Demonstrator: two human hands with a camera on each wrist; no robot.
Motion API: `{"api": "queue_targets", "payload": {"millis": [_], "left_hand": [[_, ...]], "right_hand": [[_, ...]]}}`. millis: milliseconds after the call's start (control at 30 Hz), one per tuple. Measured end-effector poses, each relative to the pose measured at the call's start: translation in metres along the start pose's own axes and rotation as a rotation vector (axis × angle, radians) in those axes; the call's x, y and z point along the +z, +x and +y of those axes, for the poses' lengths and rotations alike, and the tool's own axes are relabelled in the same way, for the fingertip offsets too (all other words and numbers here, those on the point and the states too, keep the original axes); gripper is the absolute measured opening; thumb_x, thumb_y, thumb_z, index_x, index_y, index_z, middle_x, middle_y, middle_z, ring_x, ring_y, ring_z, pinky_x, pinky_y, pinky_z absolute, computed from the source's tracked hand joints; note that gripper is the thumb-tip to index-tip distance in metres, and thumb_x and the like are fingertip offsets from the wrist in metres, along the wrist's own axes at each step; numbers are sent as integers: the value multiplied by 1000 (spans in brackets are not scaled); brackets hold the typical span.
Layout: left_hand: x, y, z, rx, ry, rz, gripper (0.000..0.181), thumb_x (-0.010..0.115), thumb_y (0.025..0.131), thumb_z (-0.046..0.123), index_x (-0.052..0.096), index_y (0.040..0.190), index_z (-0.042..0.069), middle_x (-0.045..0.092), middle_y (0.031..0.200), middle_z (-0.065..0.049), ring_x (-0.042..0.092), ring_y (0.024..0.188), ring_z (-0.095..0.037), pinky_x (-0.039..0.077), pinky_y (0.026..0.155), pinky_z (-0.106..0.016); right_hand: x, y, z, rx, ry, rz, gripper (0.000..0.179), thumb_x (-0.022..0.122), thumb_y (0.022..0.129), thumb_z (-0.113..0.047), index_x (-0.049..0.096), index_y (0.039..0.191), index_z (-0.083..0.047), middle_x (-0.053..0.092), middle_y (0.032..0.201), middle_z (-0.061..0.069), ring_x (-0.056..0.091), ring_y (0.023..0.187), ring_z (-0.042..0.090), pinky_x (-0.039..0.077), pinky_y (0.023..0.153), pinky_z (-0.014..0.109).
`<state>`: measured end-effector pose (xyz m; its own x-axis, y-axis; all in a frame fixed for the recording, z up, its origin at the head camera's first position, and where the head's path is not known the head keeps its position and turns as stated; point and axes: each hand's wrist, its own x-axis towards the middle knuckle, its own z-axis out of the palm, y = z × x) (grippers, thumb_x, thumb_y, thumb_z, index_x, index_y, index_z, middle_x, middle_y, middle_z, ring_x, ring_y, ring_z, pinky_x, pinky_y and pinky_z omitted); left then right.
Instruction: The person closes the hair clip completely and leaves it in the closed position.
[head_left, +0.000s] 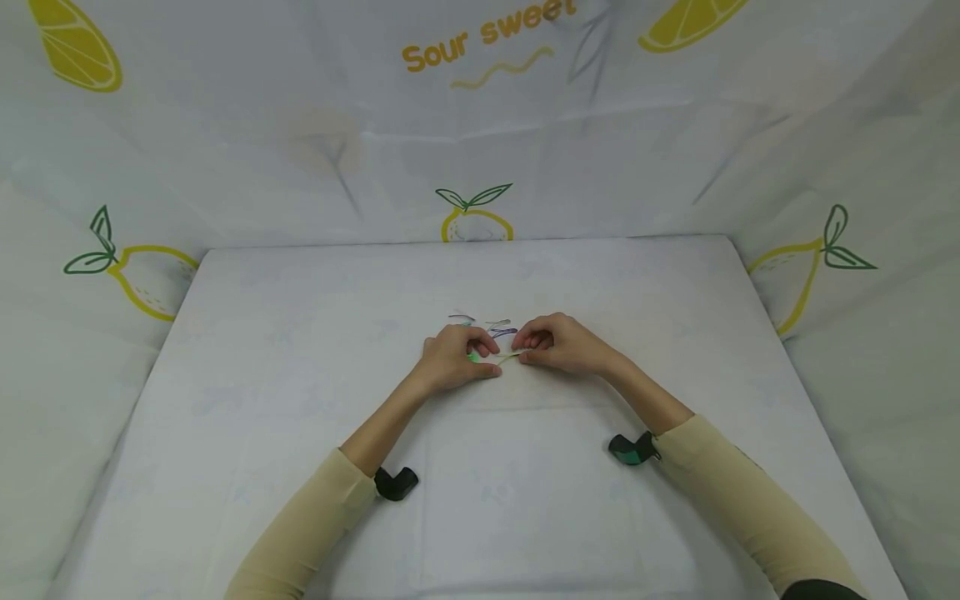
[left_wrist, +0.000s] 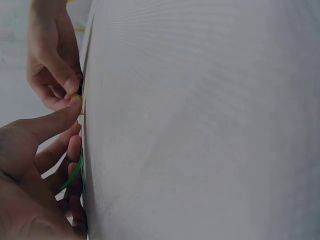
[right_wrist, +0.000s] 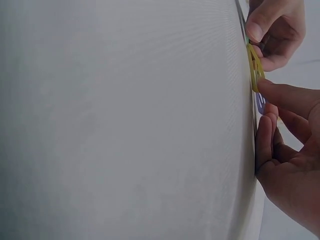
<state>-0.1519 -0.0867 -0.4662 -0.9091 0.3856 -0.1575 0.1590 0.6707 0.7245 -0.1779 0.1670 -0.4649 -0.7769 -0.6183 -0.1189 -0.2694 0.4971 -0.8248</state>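
My right hand [head_left: 564,343] pinches one end of a thin yellow rubber band [right_wrist: 256,70] between thumb and finger, close over the white table. The loop stretches out narrow toward my left hand [head_left: 450,357]. Thumb and forefinger of that hand stand apart, their tips near the band's other end. Under the left hand's curved fingers lies a green band [left_wrist: 74,175], partly hidden by them. Just beyond both hands a dark blue band [head_left: 506,332] lies on the table; a blue piece [right_wrist: 261,102] also shows behind the right thumb.
Several thin dark and bluish loops [head_left: 462,317] lie behind the hands on the white-covered table [head_left: 480,500]. A white curtain with lemon prints [head_left: 477,225] borders the table's back and sides. Black wrist cameras [head_left: 396,483] jut from both sleeves, low over the tabletop.
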Motion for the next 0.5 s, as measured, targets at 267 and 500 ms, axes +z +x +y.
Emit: {"api": "queue_targets", "payload": {"millis": [267, 500], "left_hand": [[1, 1, 1, 2, 32, 0, 22, 93, 87, 30, 79, 103, 23, 74, 97, 7, 58, 91, -13, 35, 89, -45], [2, 1, 1, 13, 57, 13, 20, 92, 87, 29, 79, 102, 23, 72, 93, 7, 58, 89, -11, 37, 87, -44]], "right_hand": [[0, 0, 0, 2, 8, 6, 11, 79, 99, -10, 81, 110, -7, 78, 107, 9, 64, 95, 17, 54, 86, 19], [1, -1, -1, 9, -5, 11, 10, 79, 99, -9, 82, 108, -8, 79, 107, 9, 65, 95, 16, 55, 85, 18]]}}
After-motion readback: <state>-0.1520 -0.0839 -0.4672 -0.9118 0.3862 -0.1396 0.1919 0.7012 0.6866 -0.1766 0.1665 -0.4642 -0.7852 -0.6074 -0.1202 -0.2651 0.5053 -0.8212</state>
